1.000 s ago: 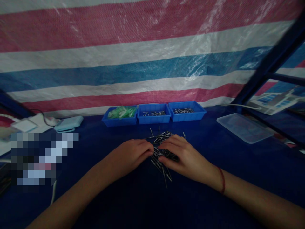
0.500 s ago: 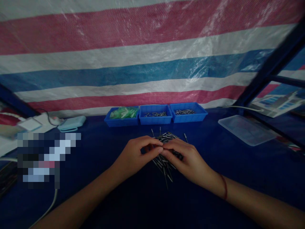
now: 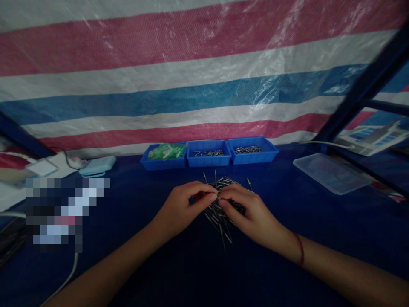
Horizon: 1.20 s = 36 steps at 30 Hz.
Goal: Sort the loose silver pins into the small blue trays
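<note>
My left hand [image 3: 183, 204] and my right hand [image 3: 251, 209] meet fingertip to fingertip over a loose pile of thin metal pins [image 3: 220, 217] on the blue table. Thumb and forefinger of each hand are pinched. A small silvery piece [image 3: 218, 198] shows between the fingertips, mostly covered, so its kind is unclear. It sits in my left pinch, with the right fingertips close against it; what the right pinch holds is hidden. Both hands hide part of the pile. One pin [image 3: 249, 184] lies apart, beyond my right hand.
Three blue bins stand at the back: the left bin [image 3: 162, 164] holds green-tinted bags, the middle bin [image 3: 209, 160] and right bin [image 3: 255, 157] small metal parts. A clear plastic lid [image 3: 330, 172] lies right. A light-blue case [image 3: 97, 166] and white power strip [image 3: 60, 164] are left.
My fingertips have parted slightly at the meeting point, and a small silvery piece now shows between them. The pile and bins have stayed put.
</note>
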### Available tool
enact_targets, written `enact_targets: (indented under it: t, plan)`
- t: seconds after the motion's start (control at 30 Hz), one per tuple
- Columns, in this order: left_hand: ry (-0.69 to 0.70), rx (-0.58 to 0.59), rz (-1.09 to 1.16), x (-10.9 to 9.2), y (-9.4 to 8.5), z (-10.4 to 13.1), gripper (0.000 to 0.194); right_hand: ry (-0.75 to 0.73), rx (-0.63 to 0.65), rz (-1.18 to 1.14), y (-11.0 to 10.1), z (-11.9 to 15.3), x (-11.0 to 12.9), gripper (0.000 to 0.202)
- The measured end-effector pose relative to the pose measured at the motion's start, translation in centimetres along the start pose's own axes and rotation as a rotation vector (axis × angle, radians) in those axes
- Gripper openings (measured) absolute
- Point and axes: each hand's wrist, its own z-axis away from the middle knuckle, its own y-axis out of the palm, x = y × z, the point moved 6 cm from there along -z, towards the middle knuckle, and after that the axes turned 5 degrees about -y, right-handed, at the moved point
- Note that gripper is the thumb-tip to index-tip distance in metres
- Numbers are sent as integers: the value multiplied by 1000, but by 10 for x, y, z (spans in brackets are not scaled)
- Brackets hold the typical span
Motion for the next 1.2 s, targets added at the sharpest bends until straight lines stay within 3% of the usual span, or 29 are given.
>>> enact_targets:
  t: [0.27, 0.43, 0.67, 0.77, 0.87, 0.93, 1.0, 1.07, 1.2]
  plan:
    - [-3, -21, -25, 3, -1, -1, 15, -2, -166, 48, -12, 2, -1, 6]
    - [34, 26, -65, 4, 4, -1, 15, -65, -255, 86, -20, 3, 4, 8]
    - [134, 163, -128, -5, 16, 1, 18, -156, -212, 159, -19, 5, 13, 3]
    - [216, 232, -231, -11, 22, 6, 22, -158, -147, 180, -17, 3, 15, 14]
    - [230, 210, -333, -13, 22, 9, 23, -197, -114, 210, -24, -5, 15, 22]
    - [183, 169, -372, -11, 18, 9, 33, -190, -228, 268, -43, -13, 6, 22]
    - [139, 162, -398, -6, 16, 9, 43, -129, -449, 387, -72, -18, -13, 20]
    - [148, 202, -432, -3, 18, 9, 40, -39, -592, 582, -98, -21, -38, 21]
    - [226, 281, -497, 0, 25, 11, 28, 187, -534, 938, -123, -19, -88, 31]
